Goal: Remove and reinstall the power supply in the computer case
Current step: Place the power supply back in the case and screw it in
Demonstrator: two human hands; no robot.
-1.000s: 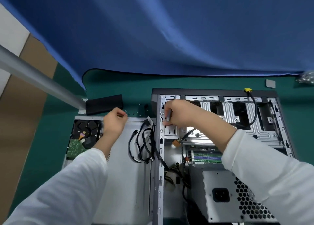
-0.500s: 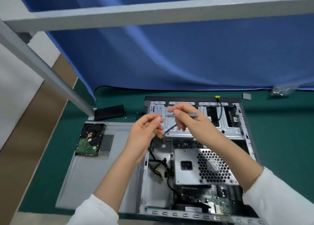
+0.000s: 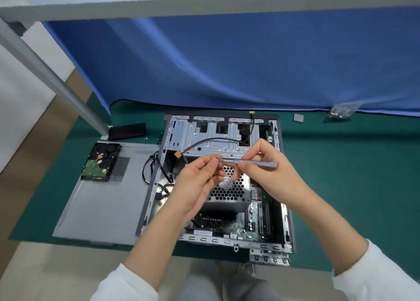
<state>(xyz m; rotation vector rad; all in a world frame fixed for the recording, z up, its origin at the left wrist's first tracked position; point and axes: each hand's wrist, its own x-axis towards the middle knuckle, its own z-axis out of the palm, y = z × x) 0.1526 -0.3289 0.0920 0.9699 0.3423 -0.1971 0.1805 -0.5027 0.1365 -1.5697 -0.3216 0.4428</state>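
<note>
Since the earlier frame, both hands have been raised slightly and drawn closer together above the open case, and the screwdriver has been turned so that its tip now meets the left fingertips. Item: screwdriver (image 3: 250,161), slim and grey, held level in the air with its long axis running left to right, the tip toward the left hand. Right hand (image 3: 276,175): fingers and thumb curled round the shaft in a pinch. Left hand (image 3: 198,182): thumb and fingers brought together at the tip on something very small, possibly a screw; the object itself is too small to be made out. Item: power supply (image 3: 229,190), a grey box with a honeycomb grille, seated inside the computer case (image 3: 285,212), lying directly below and just beyond the two hands, partly hidden by them. Neither hand is touching it; both are judged about equally near, the left a little more directly over the grille. The case lies on its side on the green tabletop (image 3: 352,187), open side up. Item: side panel (image 3: 102,205), laid flat to the left of the case, with a hard drive (image 3: 101,162) resting on its far corner. The coming move is judged to be a downward one, from the screwdriver's tip to the power supply's fixing points.
</note>
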